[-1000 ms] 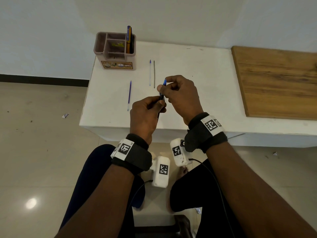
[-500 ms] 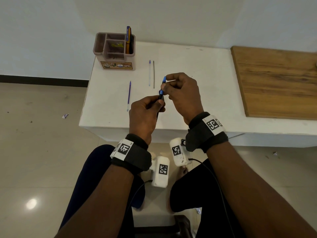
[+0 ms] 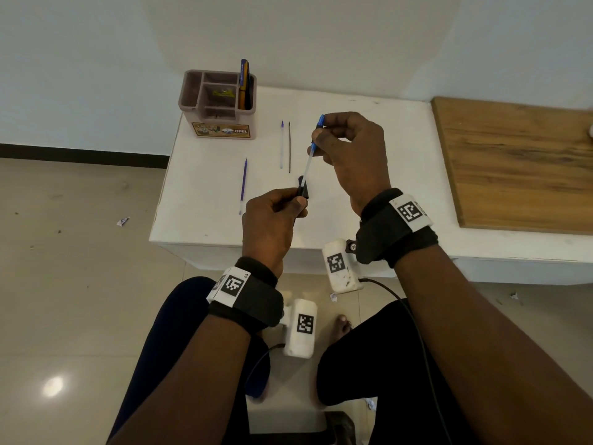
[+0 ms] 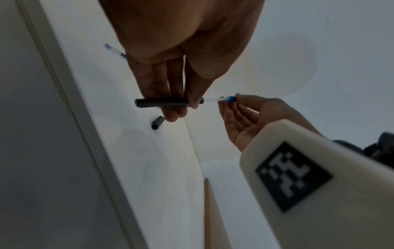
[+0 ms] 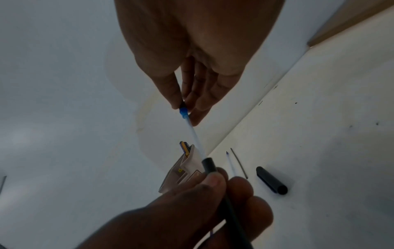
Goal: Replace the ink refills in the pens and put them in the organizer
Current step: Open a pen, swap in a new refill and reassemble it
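Observation:
My left hand (image 3: 296, 205) grips a black pen barrel (image 3: 301, 189) above the white table (image 3: 369, 194). My right hand (image 3: 316, 136) pinches the blue tip end of a clear refill (image 3: 307, 163). The refill's tube is drawn partly out of the barrel and its lower end is still inside. The left wrist view shows the barrel (image 4: 162, 102) lying across my fingers with the refill (image 4: 215, 100) sticking out. In the right wrist view the refill (image 5: 193, 131) runs into the barrel (image 5: 210, 166). The brown organizer (image 3: 192, 101) stands at the table's far left corner with pens (image 3: 244, 81) in it.
Three loose refills lie on the table: a blue one (image 3: 244, 184), a clear one (image 3: 282, 144) and a thin dark one (image 3: 289, 146). A black pen cap (image 5: 271, 180) lies near my left hand. A wooden board (image 3: 519, 162) covers the right side.
My right hand has moved up and away from my left, drawing the clear refill out of the black barrel. The left hand stayed almost still.

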A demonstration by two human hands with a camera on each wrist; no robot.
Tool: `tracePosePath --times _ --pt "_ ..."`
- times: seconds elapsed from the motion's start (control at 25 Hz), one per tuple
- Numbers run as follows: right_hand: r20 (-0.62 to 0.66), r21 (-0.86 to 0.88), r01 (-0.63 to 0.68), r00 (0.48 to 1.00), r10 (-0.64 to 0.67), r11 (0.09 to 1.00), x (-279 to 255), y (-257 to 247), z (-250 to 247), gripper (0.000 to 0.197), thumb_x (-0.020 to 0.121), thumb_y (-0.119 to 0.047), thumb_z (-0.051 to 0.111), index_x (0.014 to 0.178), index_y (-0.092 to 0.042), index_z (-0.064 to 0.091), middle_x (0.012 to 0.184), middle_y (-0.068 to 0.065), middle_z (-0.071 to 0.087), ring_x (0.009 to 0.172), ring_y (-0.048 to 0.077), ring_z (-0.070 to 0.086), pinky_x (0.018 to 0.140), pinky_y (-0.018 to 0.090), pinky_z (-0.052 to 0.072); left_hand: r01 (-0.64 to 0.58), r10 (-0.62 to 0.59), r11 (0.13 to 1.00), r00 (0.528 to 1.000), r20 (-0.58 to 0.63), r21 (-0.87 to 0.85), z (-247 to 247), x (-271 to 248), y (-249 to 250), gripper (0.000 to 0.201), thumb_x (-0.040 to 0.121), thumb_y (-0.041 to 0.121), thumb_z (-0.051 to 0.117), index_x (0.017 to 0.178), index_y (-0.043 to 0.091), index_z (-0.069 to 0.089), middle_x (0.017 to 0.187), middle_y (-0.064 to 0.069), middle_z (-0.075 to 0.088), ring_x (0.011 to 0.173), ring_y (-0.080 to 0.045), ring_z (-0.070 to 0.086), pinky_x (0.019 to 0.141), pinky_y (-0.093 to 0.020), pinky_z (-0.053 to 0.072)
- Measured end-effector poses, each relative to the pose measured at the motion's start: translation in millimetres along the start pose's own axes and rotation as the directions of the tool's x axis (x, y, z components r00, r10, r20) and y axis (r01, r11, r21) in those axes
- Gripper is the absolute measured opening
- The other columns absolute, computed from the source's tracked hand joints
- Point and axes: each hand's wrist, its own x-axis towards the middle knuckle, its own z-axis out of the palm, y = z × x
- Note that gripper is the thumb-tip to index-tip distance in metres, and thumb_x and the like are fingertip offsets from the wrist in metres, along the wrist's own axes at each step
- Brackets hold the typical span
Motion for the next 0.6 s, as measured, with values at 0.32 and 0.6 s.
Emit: tracePosePath --times 0.32,0.6 --pt "0.032 -0.036 0.013 0.999 -0.011 0.999 -3.1 3.1 3.5 0.019 0.094 -0.015 0.072 0.112 -0.011 0.073 0.097 0.004 0.077 0.081 0.016 0.079 0.076 0.025 0.06 -0.034 0.034 0.999 0.999 0.031 -0.011 -1.4 -3.1 7.5 0.039 0.101 0.013 0.07 0.137 0.026 0.069 0.097 -0.001 0.082 0.09 -0.01 0.078 0.078 -0.014 0.056" --pt "0.041 -0.083 0.016 0.999 -0.013 0.996 -3.3 5.9 5.9 0.018 0.094 -0.016 0.072 0.113 -0.014 0.073 0.1 0.003 0.077 0.085 0.017 0.079 0.082 0.03 0.063 -0.05 0.05 0.999 0.998 0.035 0.016 -0.7 -4.4 7.2 0.034 0.103 0.011 0.065 0.135 0.021 0.071 0.099 -0.006 0.081 0.09 -0.013 0.079 0.087 -0.03 0.059"
